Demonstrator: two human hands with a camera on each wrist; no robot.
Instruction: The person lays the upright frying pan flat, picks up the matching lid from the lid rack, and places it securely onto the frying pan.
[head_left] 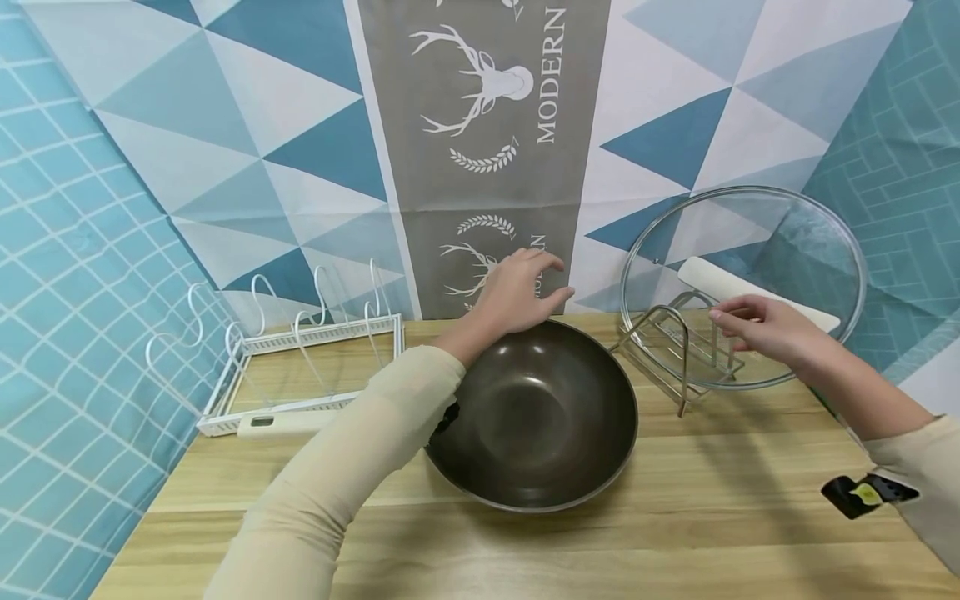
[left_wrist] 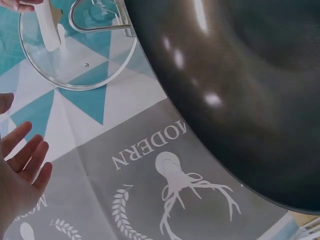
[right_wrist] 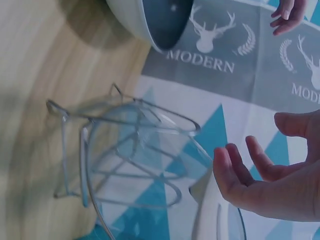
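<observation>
A dark wok point(head_left: 536, 417) sits on the wooden table, with its cream handle point(head_left: 281, 423) pointing left. Over the wok's far rim hovers my left hand point(head_left: 517, 287), fingers loosely spread and holding nothing. To the right, a round glass lid point(head_left: 802, 229) stands upright in a metal wire rack point(head_left: 684, 350). A long white handle point(head_left: 720, 279) runs across the lid. Close in front of it is my right hand point(head_left: 772, 332), its fingers relaxed and bent. In the right wrist view, those fingers point(right_wrist: 235, 180) appear apart from the lid's handle point(right_wrist: 207, 205) and grip nothing.
On the left stands a white rack point(head_left: 300, 333) with several curved wire dividers; the wok's handle lies along its front edge. A patterned cloth point(head_left: 480, 183) hangs behind the wooden table point(head_left: 675, 517), and blue tiled sheets point(head_left: 67, 250) line the sides.
</observation>
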